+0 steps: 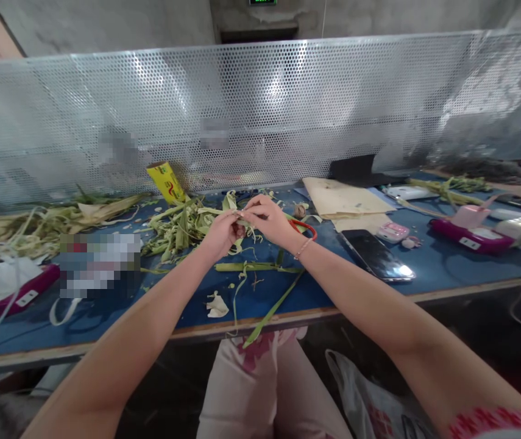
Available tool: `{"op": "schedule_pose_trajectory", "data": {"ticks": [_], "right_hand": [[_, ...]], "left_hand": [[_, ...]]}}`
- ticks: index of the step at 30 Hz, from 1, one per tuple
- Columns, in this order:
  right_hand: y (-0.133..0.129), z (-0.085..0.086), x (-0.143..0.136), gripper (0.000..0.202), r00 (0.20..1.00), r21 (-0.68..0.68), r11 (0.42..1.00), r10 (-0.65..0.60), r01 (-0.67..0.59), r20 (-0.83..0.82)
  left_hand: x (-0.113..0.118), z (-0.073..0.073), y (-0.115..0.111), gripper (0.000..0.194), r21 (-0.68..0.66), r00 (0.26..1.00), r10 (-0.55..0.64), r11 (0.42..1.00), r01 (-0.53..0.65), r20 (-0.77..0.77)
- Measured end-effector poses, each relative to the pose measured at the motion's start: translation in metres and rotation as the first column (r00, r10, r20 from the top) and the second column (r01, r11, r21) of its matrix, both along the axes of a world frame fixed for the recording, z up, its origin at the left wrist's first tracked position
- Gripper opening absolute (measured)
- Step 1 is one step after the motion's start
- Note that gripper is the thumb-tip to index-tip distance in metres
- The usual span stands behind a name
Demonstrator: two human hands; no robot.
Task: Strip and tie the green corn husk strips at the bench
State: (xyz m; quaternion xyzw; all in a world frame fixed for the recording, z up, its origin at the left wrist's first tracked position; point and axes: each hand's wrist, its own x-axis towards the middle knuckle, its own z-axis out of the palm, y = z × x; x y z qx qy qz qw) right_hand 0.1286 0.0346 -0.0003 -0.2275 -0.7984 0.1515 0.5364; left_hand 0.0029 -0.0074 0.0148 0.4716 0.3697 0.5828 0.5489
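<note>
My left hand (224, 233) and my right hand (267, 221) meet above the blue table (187, 320), fingertips pinched together. Something small and pale sits between them, too small to make out. A heap of green and yellowish plant strips (180, 228) lies just behind and left of my hands. In front of them rests a flat green stalk (246, 267), and a long green leaf strip (272, 314) hangs over the table's front edge. A pale dry husk piece (217, 306) lies near that edge. On my right wrist are a red band (304, 229) and a thin bracelet.
A black phone (376, 255), brownish paper sheets (345, 198) and a purple power strip (473, 236) lie to the right. On the left are dried husks (54, 225) and another purple power strip (17, 299). A perforated metal screen (260, 110) closes off the back.
</note>
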Motion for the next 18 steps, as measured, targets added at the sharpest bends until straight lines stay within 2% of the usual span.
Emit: {"op": "schedule_pose_trajectory", "data": {"ticks": [4, 8, 11, 14, 18], "right_hand": [[0.002, -0.002, -0.006, 0.017, 0.988, -0.298, 0.952, 0.027, -0.072, -0.154], [0.003, -0.003, -0.01, 0.023, 0.942, -0.497, 0.828, 0.105, -0.26, -0.318], [0.003, -0.001, -0.008, 0.032, 0.943, -0.563, 0.781, 0.097, -0.271, -0.319], [0.006, -0.001, -0.003, 0.027, 0.957, -0.582, 0.763, 0.182, -0.281, -0.224], [0.012, -0.003, 0.0, 0.023, 0.959, -0.544, 0.793, 0.187, -0.275, -0.212]], "left_hand": [[0.001, -0.003, 0.003, 0.01, 0.01, 1.0, 0.014, 1.0, -0.014, -0.012], [0.002, -0.004, 0.004, 0.009, 0.021, 1.0, 0.009, 1.0, -0.009, -0.028], [0.001, -0.004, 0.005, 0.006, 0.028, 0.999, 0.005, 1.0, -0.004, -0.054], [0.0, -0.007, 0.007, 0.004, 0.059, 0.992, 0.013, 0.998, -0.005, -0.127], [0.0, -0.009, 0.01, 0.007, 0.094, 0.985, 0.049, 0.995, -0.034, -0.164]]}}
